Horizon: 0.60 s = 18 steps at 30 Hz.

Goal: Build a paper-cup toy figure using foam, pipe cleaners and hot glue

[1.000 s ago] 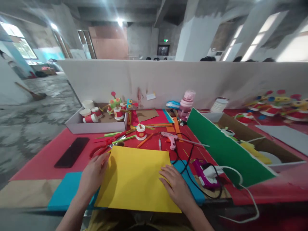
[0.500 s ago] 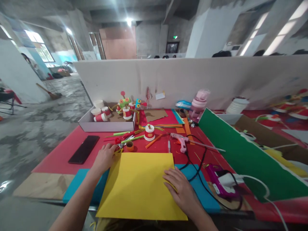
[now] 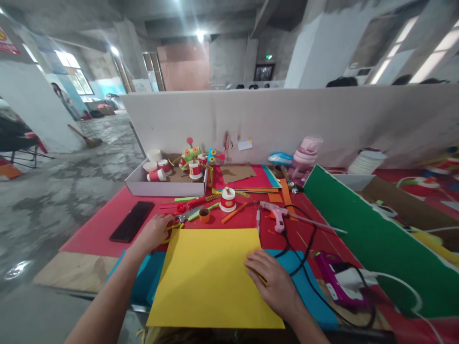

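Note:
A large yellow sheet of paper (image 3: 211, 277) lies in front of me, its near edge reaching past the table's edge. My right hand (image 3: 270, 277) rests on the sheet's right side with its fingers stretched out. At the sheet's far left corner, my left hand (image 3: 156, 232) has its fingers curled at the handles of a pair of scissors (image 3: 187, 215), whose metal blades point away to the right. The handles are partly hidden by the fingers. Close to the blades stands an orange paper ring (image 3: 204, 216). Behind it is a red and white paper cup figure (image 3: 227, 199) with springy paper arms.
A black phone (image 3: 132, 221) lies at the left. A pink glue gun (image 3: 275, 213) and its black cable lie at the right, near a purple power strip (image 3: 339, 279). Farther back stand a box of cup figures (image 3: 167, 188) and a green panel (image 3: 369, 243). Blue sheets (image 3: 152, 277) lie beneath the yellow one.
The view has turned slightly left. My left hand has shifted the scissors a little toward me, and the orange ring sits slightly farther right. My right hand stays on the yellow paper.

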{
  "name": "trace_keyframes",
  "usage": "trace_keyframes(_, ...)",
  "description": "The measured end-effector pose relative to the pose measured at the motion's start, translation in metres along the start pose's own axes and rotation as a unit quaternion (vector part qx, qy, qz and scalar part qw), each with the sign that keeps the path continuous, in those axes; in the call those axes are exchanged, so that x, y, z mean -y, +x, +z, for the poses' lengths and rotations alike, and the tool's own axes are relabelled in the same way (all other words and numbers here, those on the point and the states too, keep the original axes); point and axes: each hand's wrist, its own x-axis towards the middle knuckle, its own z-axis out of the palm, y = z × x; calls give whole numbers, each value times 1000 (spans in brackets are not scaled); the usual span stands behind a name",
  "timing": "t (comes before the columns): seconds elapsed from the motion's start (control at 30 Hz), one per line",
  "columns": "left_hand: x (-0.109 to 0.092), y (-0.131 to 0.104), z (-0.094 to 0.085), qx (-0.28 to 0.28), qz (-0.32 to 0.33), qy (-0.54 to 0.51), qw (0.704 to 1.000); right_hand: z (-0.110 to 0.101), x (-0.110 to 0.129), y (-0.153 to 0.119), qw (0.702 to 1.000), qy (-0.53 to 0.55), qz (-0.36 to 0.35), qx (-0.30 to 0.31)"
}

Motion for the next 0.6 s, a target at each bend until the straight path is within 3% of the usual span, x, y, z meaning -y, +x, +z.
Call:
trace_keyframes(0.17,6,1,-12,-8,11,-16,1000,5,-1,-1,1000,-22,7,4)
trace_keyframes(0.3,0,27,-18,-48,-10,-11,999,10,-3,4,997,-61,41,-6)
trace_keyframes(0.37,-5,45,-15,-61,-49,0,997,10,-3,5,997,-68,44,-3)
trace_keyframes(0.47,-10,67,-5,-37,-81,27,996,8,-2,5,997,-73,38,-1)
trace_keyframes(0.6,-9,78,2,-29,-95,48,994,7,-1,4,997,-73,36,-3)
